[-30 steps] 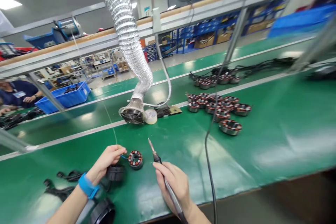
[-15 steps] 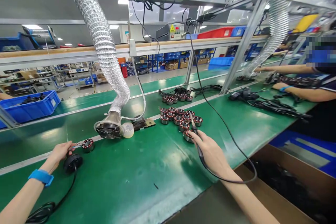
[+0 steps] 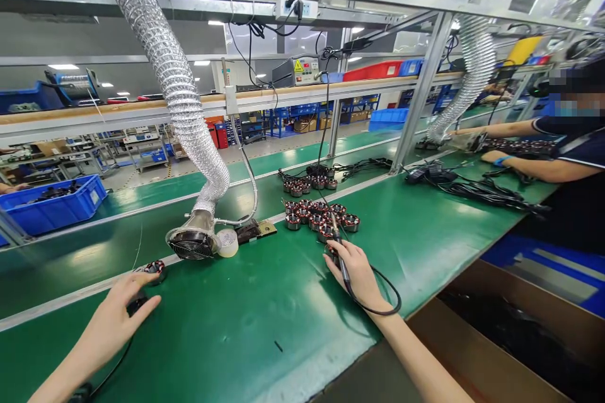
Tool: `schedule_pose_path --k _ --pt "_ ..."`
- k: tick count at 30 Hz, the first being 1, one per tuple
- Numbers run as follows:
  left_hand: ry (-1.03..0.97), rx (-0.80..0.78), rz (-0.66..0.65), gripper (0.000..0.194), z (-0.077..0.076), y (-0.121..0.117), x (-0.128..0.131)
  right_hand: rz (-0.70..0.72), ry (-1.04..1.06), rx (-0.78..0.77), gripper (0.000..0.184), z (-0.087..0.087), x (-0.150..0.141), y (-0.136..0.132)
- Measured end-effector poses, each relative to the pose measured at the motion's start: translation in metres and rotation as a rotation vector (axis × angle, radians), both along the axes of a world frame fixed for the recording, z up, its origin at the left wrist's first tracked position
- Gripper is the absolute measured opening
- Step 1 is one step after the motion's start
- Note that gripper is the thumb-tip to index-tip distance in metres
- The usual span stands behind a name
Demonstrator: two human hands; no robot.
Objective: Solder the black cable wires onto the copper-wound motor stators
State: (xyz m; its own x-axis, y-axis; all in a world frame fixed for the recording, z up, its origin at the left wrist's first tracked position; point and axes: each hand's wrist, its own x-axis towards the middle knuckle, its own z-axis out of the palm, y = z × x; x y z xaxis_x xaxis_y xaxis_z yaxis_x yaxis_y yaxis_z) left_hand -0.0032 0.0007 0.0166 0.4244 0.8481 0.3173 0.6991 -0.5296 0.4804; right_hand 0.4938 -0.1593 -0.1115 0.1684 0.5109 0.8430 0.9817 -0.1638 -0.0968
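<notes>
Factory aisles stretch away behind a long green worktop (image 3: 265, 327), with blue shelving, cartons and a blue plastic crate (image 3: 54, 204) of dark parts in the distance. Overhead, a metal rail carries a power strip (image 3: 297, 10), and a control box (image 3: 297, 71) with a yellow warning label sits on a shelf below it. A silver flexible duct (image 3: 177, 94) drops to a round fan-faced intake (image 3: 191, 244) on the worktop, with a roll of tape (image 3: 227, 243) against its side.

The left hand (image 3: 113, 321) is open, fingers extended and spread, over a black round housing (image 3: 137, 306) with a thin black cable (image 3: 111, 362). It partly hides the housing, so any contact cannot be told. A wound motor stator (image 3: 154, 271) with red-marked teeth sits just beyond the fingertips. The right hand (image 3: 357, 274) is closed around a soldering iron (image 3: 341, 258), its tip pointing up and away, and the iron's black cord (image 3: 378, 308) loops beside the wrist. Another stator (image 3: 331, 253) sits just beside those fingers, at the near edge of a loose cluster of stators (image 3: 316, 214). To the right, a co-worker's forearms (image 3: 520, 160) reach out beyond a heap of black cables (image 3: 486, 194), and a cardboard box (image 3: 491, 340) stands below the worktop's edge.
</notes>
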Motion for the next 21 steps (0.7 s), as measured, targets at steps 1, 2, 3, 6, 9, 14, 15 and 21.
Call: schedule_pose_path --k 1,2,3,6,9,14,15,21 --pt "0.012 -0.036 -0.084 0.048 0.004 -0.006 0.012 -0.005 0.001 0.026 0.033 0.003 0.002 -0.001" --pt "0.028 -0.085 -0.174 0.044 0.009 -0.011 0.025 -0.019 0.004 0.06 0.034 0.006 0.007 -0.001" --pt "0.047 -0.136 -0.259 0.04 0.013 -0.016 0.039 -0.05 0.013 0.106 0.035 0.009 0.014 -0.001" --pt "0.126 -0.243 -0.424 0.033 0.025 -0.028 0.088 -0.221 0.071 0.287 0.035 0.018 0.045 0.002" --pt "0.181 -0.259 -0.512 0.031 0.035 -0.03 0.147 -0.369 0.125 0.416 0.038 0.023 0.086 0.008" --pt "0.178 -0.235 -0.585 0.028 0.04 -0.009 0.262 -0.475 0.154 0.443 0.04 0.016 0.147 0.018" --pt "0.175 -0.252 -0.593 0.027 0.039 -0.002 0.287 -0.488 0.157 0.435 0.039 0.012 0.156 0.019" --pt "0.073 -0.365 -0.413 0.026 0.031 0.048 0.419 -0.565 0.181 0.417 0.039 -0.004 0.202 0.03"
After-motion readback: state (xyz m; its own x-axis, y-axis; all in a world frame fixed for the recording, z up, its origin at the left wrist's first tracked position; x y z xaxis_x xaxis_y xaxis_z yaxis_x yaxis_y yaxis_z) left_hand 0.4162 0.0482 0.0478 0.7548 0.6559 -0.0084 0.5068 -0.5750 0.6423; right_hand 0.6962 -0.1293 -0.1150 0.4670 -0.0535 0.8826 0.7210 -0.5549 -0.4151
